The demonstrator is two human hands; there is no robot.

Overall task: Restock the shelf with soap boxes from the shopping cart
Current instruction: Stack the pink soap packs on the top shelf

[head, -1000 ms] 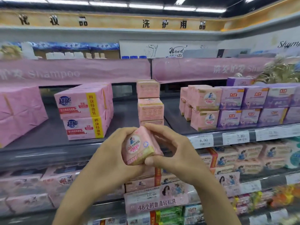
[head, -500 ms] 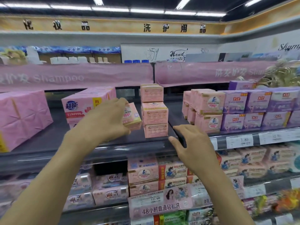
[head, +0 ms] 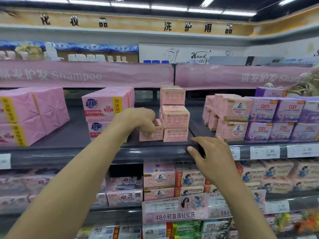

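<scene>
My left hand (head: 138, 121) grips a pink soap box (head: 155, 133) that sits on the dark shelf (head: 72, 135), right against the left side of a stack of three matching pink soap boxes (head: 174, 114). Its fingers curl over the box's front and top. My right hand (head: 212, 157) rests on the shelf's front edge just right of the stack, fingers relaxed and holding nothing. The shopping cart is out of view.
Larger pink multi-packs (head: 105, 109) stand left of my left hand, and wrapped pink bundles (head: 34, 114) sit at the far left. Pink and purple soap packs (head: 259, 116) fill the shelf's right section. Lower shelves hold several soap packs (head: 160, 180) and price tags (head: 265, 152).
The soap box went from both hands in front of me to the shelf beside the stack, carried by my left hand. My right hand let go and dropped to the shelf edge.
</scene>
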